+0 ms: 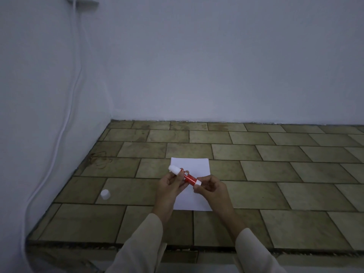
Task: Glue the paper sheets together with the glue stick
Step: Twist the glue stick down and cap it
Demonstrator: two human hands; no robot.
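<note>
Both hands grip the glue stick [184,175]: left hand [171,186] holds the barrel, right hand [211,187] pinches the base; glue end points up-left over the paper sheet [197,166].

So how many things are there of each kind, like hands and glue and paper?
Hands: 2, left hand and right hand
Glue stick: 1
Loose white cap: 1
Paper: 1 white sheet or stack; I cannot tell how many sheets
White cable on the wall: 1
Total: 6

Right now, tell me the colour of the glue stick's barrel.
Red with white lettering, white at both ends: the glue stick shows best in the head view.
</note>
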